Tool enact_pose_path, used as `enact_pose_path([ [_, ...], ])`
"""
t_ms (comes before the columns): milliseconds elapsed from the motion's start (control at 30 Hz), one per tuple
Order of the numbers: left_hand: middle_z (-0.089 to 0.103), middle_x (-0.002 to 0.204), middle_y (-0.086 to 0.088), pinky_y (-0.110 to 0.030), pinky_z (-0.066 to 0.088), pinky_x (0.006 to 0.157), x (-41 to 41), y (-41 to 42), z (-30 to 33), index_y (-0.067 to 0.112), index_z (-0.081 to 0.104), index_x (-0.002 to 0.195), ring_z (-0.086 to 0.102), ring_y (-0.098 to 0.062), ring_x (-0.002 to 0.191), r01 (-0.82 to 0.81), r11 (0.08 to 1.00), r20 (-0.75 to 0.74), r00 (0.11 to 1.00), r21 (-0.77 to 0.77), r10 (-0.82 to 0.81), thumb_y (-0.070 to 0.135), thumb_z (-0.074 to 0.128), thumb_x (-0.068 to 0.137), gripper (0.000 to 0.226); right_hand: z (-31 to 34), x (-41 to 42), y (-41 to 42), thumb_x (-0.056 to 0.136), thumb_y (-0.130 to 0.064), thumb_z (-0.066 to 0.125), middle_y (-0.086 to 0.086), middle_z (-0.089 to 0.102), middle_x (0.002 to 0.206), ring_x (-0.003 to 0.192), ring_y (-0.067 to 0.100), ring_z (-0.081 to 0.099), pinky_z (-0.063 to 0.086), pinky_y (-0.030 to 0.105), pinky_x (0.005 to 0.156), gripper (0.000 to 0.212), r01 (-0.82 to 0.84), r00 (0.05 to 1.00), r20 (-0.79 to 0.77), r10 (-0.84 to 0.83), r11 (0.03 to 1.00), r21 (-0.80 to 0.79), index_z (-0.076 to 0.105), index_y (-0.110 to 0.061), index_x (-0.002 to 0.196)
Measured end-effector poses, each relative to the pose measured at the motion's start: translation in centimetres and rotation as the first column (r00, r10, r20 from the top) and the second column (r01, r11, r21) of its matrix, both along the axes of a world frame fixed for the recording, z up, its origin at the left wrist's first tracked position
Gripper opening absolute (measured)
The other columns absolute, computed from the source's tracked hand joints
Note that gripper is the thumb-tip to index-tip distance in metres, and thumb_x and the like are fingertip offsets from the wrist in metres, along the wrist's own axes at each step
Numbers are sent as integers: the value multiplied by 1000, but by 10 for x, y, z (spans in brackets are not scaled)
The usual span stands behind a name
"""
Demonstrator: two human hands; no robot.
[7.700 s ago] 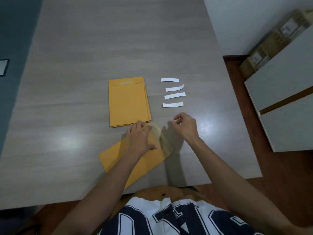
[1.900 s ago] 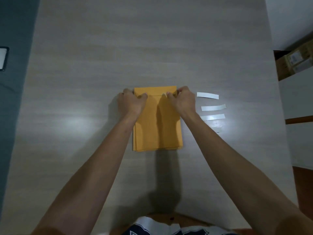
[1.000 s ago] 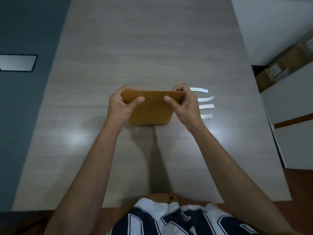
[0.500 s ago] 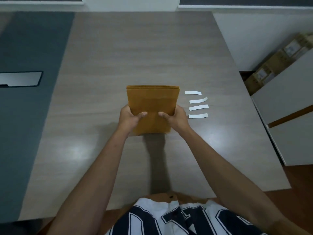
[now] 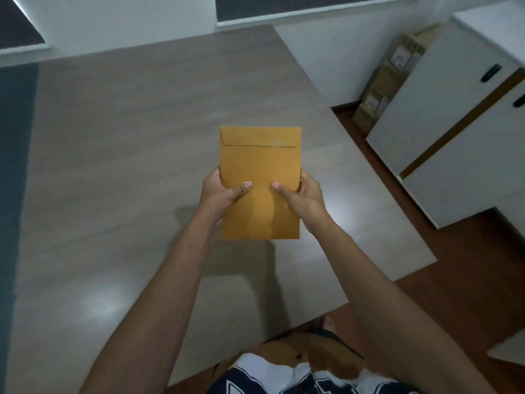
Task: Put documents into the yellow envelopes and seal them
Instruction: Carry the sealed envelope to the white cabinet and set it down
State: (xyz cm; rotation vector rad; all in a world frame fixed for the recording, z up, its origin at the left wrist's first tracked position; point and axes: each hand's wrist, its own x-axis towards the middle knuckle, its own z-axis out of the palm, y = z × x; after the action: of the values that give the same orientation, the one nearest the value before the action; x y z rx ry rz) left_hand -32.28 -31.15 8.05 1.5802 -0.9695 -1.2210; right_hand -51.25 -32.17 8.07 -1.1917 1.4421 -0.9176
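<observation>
Yellow envelopes point(image 5: 260, 166), flap folded down, stand upright above the counter point(image 5: 127, 166), each side pinched by left grip point(image 5: 220, 194) and right grip point(image 5: 305, 194), probably for squaring.

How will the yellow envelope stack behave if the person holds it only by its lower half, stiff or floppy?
The envelope stack probably stays fairly stiff: its upper half stands straight above the grip without drooping. It seems light, since the left hand and right hand hold it with thumbs in front. The smooth paper could let single envelopes slide apart.
</observation>
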Motion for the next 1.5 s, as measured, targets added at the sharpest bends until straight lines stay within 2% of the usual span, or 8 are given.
enact_pose_path([
  [200, 65, 118, -1, -37, 54, 85, -105, -35, 27, 20, 54, 124, 64, -20, 104, 130, 988, -21, 991, -82, -132, 20, 84, 74, 58, 27, -103, -15, 81, -31, 77, -6, 61, 109, 96, 10, 60, 51, 28, 79, 46, 109, 994, -13, -110, 993, -51, 52, -23, 119],
  [333, 67, 117, -1, -42, 56, 89, -188, -62, 44, 21, 55, 121, 66, -20, 104, 208, 971, -10, 977, -115, -211, 27, 85, 67, 63, 46, -188, -27, 80, -29, 79, -4, 65, 112, 101, 13, 64, 56, 37, 87, 49, 170, 985, -2, -171, 979, -112, 55, -20, 121],
  [467, 62, 124, 1, -43, 54, 91, -275, -81, 63, 22, 49, 132, 62, -20, 109, 293, 944, 32, 956, -154, -292, 38, 85, 70, 73, 59, -273, -34, 77, -37, 80, -3, 66, 114, 101, 16, 65, 56, 45, 88, 46, 245, 969, -11, -249, 961, -127, 54, -30, 114],
  [700, 63, 113, 11, -27, 53, 78, -437, -109, 88, 27, 49, 124, 62, -6, 101, 435, 871, -9, 894, -230, -449, 26, 82, 76, 58, 85, -425, -39, 78, -39, 78, -2, 65, 115, 102, 17, 64, 55, 45, 89, 52, 388, 910, -75, -409, 900, -197, 54, -22, 121],
  [867, 64, 118, 7, -33, 55, 85, -517, -131, 91, 26, 50, 125, 63, -11, 107, 530, 809, -21, 833, -254, -553, 26, 83, 75, 60, 92, -501, -40, 77, -41, 79, 1, 64, 119, 106, 19, 62, 55, 46, 91, 58, 478, 862, -80, -500, 856, -197, 54, -19, 125],
  [1033, 62, 113, 11, -16, 52, 70, -581, -148, 93, 23, 49, 124, 61, -1, 99, 594, 768, -43, 783, -240, -620, 20, 81, 77, 57, 92, -554, -45, 78, -38, 78, -1, 63, 119, 106, 18, 61, 54, 43, 91, 54, 565, 808, -75, -584, 805, -182, 54, -21, 124],
  [1233, 62, 120, 3, -32, 55, 84, -661, -197, 74, 17, 49, 131, 62, -10, 105, 638, 746, -67, 749, -191, -659, 20, 83, 75, 65, 76, -627, -79, 77, -39, 79, -3, 62, 117, 105, 17, 61, 54, 45, 91, 48, 619, 766, -94, -636, 769, -158, 52, -28, 115],
  [1500, 62, 115, 4, -28, 53, 79, -760, -298, 60, 19, 50, 129, 61, -10, 101, 628, 767, -71, 766, -130, -639, 20, 81, 77, 61, 68, -724, -183, 77, -38, 80, -3, 64, 117, 104, 16, 63, 55, 42, 90, 50, 622, 768, -115, -630, 776, -105, 56, -24, 118],
])
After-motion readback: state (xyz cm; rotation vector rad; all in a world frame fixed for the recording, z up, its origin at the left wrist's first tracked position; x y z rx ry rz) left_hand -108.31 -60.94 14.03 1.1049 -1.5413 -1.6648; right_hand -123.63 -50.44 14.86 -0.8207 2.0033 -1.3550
